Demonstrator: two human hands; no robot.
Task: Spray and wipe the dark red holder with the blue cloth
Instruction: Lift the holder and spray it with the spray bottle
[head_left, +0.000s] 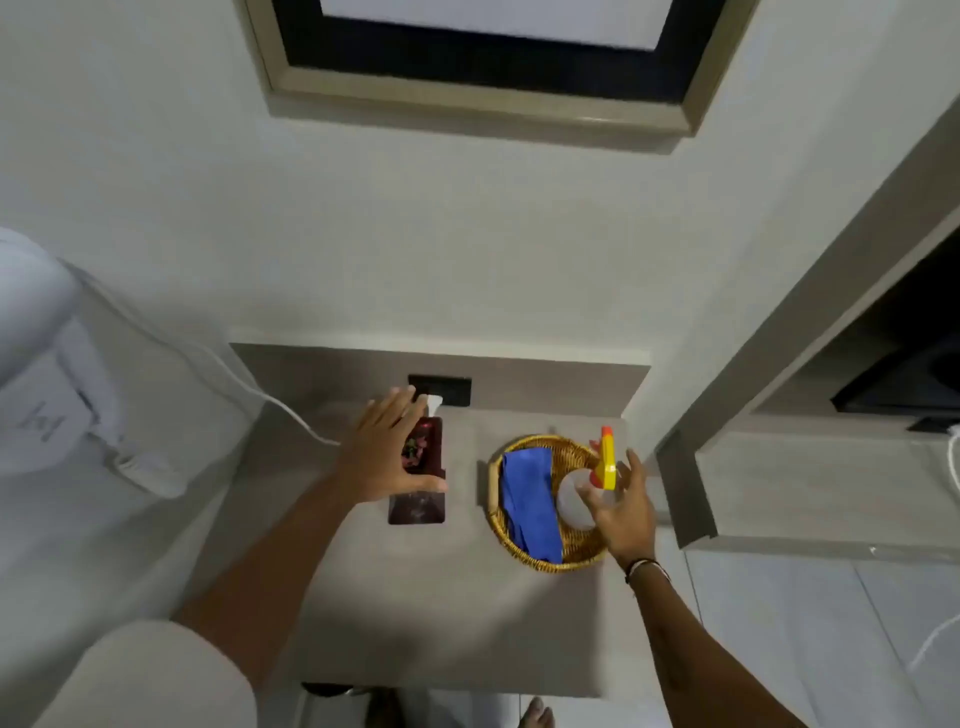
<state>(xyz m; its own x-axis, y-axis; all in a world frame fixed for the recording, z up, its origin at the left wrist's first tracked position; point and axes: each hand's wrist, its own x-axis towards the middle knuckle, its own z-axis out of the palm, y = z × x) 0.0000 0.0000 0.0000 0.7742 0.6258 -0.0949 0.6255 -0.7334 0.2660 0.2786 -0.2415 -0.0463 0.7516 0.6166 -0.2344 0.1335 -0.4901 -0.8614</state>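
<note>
The dark red holder lies on the grey bedside table, with a white paper tip at its far end. My left hand is spread over the holder's far half, thumb across its right side and fingers straight, not clamped on it. The blue cloth lies folded in a round wicker basket to the right. A clear spray bottle with a yellow and orange head stands in the same basket. My right hand is at the bottle with fingers apart, not closed around it.
A bed with white pillows borders the table on the left, and a white cable runs toward a black wall socket. A grey desk stands close on the right. A framed picture hangs above.
</note>
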